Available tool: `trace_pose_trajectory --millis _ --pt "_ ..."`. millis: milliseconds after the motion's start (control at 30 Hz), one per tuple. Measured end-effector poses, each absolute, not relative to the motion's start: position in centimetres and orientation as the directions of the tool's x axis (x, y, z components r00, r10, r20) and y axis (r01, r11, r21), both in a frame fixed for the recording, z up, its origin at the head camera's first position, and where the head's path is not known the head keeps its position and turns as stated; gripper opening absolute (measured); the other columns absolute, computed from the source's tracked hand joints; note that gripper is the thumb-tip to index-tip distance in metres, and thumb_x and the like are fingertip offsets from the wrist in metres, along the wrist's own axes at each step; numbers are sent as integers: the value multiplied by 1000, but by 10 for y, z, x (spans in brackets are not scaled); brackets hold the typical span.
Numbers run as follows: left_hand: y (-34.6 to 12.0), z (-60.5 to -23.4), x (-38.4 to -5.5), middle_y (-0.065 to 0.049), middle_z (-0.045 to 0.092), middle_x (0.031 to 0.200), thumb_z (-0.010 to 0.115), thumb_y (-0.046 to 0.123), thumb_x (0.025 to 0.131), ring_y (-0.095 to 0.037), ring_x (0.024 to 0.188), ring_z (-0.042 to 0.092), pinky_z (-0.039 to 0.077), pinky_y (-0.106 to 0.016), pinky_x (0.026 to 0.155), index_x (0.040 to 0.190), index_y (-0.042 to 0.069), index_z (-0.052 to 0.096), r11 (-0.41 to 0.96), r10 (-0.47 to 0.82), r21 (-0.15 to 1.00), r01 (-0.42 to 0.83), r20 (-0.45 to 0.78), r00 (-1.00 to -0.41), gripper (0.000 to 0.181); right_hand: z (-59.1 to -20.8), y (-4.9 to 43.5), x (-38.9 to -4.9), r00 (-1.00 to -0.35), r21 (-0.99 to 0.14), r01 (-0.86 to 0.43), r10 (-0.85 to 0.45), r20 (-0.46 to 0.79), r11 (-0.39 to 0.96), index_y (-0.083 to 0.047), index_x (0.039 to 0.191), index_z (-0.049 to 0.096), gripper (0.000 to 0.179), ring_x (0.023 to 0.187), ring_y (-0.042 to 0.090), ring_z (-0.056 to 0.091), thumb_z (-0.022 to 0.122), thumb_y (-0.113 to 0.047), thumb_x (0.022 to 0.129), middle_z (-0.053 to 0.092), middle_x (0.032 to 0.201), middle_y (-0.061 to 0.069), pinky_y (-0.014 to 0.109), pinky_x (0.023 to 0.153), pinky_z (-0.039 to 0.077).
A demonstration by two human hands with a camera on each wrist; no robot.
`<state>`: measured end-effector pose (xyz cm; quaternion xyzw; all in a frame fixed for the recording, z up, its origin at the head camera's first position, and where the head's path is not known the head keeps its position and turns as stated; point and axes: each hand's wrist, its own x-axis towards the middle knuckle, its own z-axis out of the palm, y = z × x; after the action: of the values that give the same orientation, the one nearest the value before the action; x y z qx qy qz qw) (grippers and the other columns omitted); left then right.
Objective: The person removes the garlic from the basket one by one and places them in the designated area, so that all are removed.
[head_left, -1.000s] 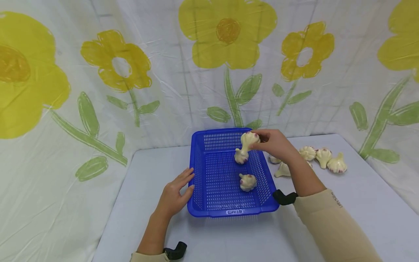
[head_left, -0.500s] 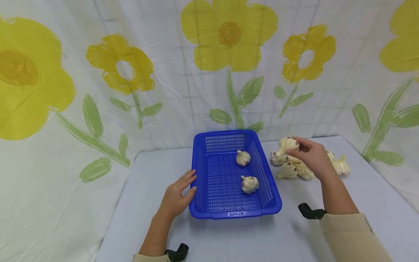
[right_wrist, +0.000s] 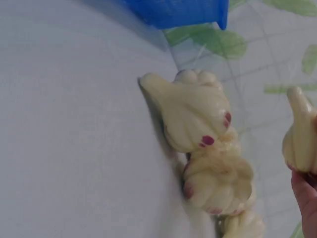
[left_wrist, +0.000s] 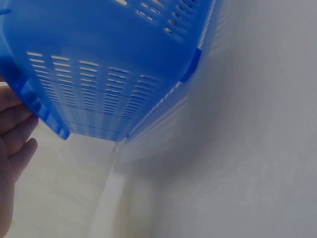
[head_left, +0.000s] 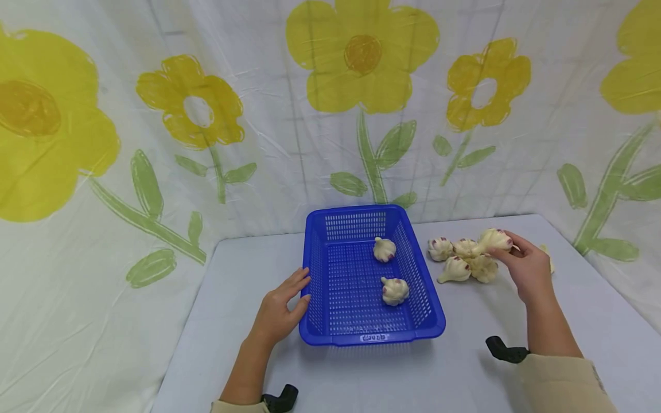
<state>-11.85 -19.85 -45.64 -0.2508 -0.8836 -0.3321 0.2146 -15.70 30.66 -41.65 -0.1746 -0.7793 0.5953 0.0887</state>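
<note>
My right hand (head_left: 529, 269) pinches a garlic bulb (head_left: 494, 239) between thumb and fingers, above the right part of a group of loose bulbs. In the right wrist view this held bulb (right_wrist: 297, 141) appears at the right edge, its stem pointing up. My left hand (head_left: 281, 310) rests its fairly straight fingers against the left rim of a blue plastic basket (head_left: 372, 338). Inside the basket, along its right side, lie two garlic bulbs, a back one (head_left: 384, 250) and a front one (head_left: 395, 291). The left wrist view shows the fingers (left_wrist: 17, 121) at the basket's rim.
Several garlic bulbs lie close together right of the basket, among them a front one (head_left: 455, 269) and a left one (head_left: 440, 249). Another bulb (head_left: 548, 259) is mostly hidden behind my right hand. A flower-printed curtain (head_left: 268, 172) hangs behind the white table (head_left: 232, 275).
My right hand has carried its garlic bulb from above the basket out to the right, over the loose bulbs. The left hand stays at the basket's rim.
</note>
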Motion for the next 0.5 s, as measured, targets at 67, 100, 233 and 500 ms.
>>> trace_pose_trajectory --millis 67,100,233,500 --pt "-199 -457 -119 -7 56 142 66 15 90 -25 132 53 49 -44 102 129 3 64 651 302 479 589 548 -780 41 -421 312 -156 -909 -966 184 405 -96 183 -18 148 46 77 115 -10 52 80 -35 81 51 145 -11 -1 73 46" --pt "-199 -457 -119 -7 56 142 66 15 90 -25 132 53 49 -44 102 129 3 64 650 302 480 589 548 -780 41 -423 315 -155 -901 -973 183 419 -109 141 -18 148 46 78 116 -9 52 81 -33 80 50 146 -12 -1 73 47" --pt "-199 -457 -118 -7 56 143 66 14 90 -25 133 53 49 -44 103 130 2 64 648 301 484 588 546 -782 42 -431 325 -153 -872 -987 163 467 -144 1 -15 148 44 81 116 -8 52 83 -26 79 51 146 -13 -1 73 48" --pt "-199 -457 -119 -7 55 143 65 15 90 -26 133 53 49 -45 103 130 3 63 646 305 487 589 542 -783 42 -443 343 -146 -840 -966 260 495 -222 9 -20 150 43 81 131 -4 42 82 -30 79 37 156 -9 -2 70 46"
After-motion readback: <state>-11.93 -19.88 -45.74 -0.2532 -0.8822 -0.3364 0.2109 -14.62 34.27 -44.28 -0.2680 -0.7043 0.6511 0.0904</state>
